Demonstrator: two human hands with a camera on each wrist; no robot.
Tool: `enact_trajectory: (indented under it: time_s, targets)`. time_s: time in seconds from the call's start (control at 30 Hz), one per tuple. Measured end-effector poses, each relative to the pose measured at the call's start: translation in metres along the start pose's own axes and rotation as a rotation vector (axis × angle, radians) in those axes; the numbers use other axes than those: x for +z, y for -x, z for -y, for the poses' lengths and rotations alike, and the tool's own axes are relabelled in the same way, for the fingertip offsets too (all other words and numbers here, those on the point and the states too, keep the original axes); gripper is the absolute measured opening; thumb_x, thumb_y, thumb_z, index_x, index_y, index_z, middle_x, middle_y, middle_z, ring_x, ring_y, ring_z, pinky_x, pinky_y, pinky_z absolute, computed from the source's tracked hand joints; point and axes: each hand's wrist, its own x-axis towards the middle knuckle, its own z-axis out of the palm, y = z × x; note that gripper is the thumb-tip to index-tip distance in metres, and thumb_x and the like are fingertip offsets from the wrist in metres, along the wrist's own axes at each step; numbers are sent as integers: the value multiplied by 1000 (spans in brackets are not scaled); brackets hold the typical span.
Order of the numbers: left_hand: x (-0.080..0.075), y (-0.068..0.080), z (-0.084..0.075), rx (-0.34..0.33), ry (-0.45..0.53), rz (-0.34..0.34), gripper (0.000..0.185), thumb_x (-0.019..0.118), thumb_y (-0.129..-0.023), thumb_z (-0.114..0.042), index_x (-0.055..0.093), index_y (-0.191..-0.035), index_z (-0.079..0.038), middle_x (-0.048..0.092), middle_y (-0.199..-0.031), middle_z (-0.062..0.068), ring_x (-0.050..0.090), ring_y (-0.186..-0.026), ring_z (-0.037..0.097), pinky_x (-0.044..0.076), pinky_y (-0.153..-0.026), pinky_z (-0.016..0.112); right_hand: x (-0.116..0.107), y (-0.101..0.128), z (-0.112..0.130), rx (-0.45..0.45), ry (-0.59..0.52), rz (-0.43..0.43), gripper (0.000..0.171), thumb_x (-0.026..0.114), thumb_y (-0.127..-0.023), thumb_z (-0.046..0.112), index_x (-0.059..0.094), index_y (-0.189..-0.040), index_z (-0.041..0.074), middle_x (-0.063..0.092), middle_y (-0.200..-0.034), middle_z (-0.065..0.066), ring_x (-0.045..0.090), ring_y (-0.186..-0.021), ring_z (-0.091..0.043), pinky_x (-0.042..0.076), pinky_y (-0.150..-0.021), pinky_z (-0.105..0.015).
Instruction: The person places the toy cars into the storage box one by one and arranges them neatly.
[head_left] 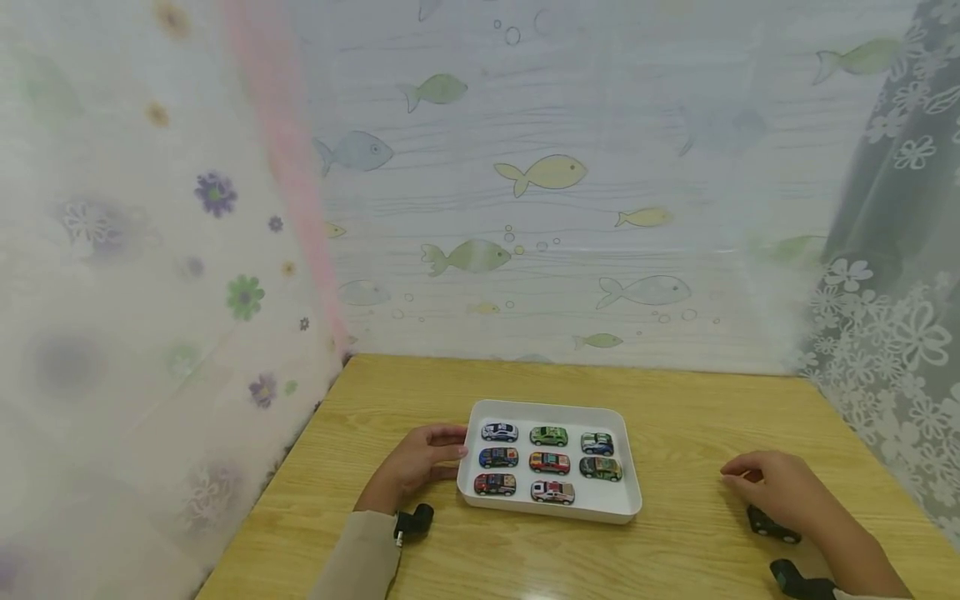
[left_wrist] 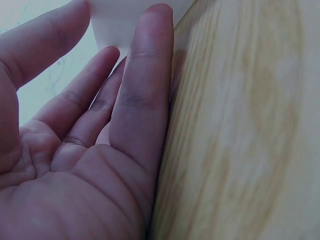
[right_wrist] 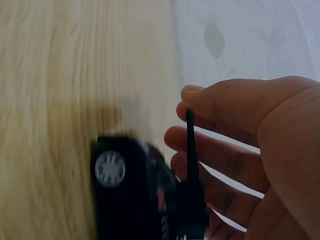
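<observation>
A white tray (head_left: 630, 500) sits on the table with several small toy cars (head_left: 550, 463) lined up in columns. My left hand (head_left: 420, 458) is at the tray's left side, fingertips right at its outer wall. In the left wrist view, the fingers (left_wrist: 142, 85) are fairly straight beside the white wall, low over the wood. My right hand (head_left: 783, 492) is out to the right of the tray, its fingers loosely bent and gripping nothing. Below it is a dark toy car (head_left: 772, 527), shown in the right wrist view as a black car (right_wrist: 120, 195) with a silver wheel.
The wooden table (head_left: 420, 383) meets a fish-print curtain (head_left: 540, 250) at the back. Flower-print cloth (head_left: 247, 333) hangs along the left, lace-patterned cloth (head_left: 900, 333) on the right. Black wrist devices (head_left: 415, 521) are on both arms; a thin black rod (right_wrist: 191, 150) crosses the right wrist view.
</observation>
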Motion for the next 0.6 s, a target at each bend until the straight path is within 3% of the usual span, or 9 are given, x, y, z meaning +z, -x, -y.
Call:
enact_trajectory:
  time_s: [0.3, 0.6]
  targets:
    - [0, 1, -1, -4, -9, -7, 49, 71, -99, -10, 55, -144, 2, 63, -139, 19, 68, -117, 26, 62, -95, 44, -6, 14, -24, 81, 8, 76, 36, 69, -99, 38, 76, -116, 7, 76, -107, -6, 69, -90, -22, 61, -75, -44]
    - [0, 0, 0, -9, -7, -16, 50, 72, -99, -11, 56, -144, 2, 63, -139, 18, 68, -116, 25, 62, -94, 44, -7, 22, -35, 108, -31, 88, 45, 59, -105, 46, 75, -121, 6, 75, -114, -12, 70, -92, -23, 60, -74, -45]
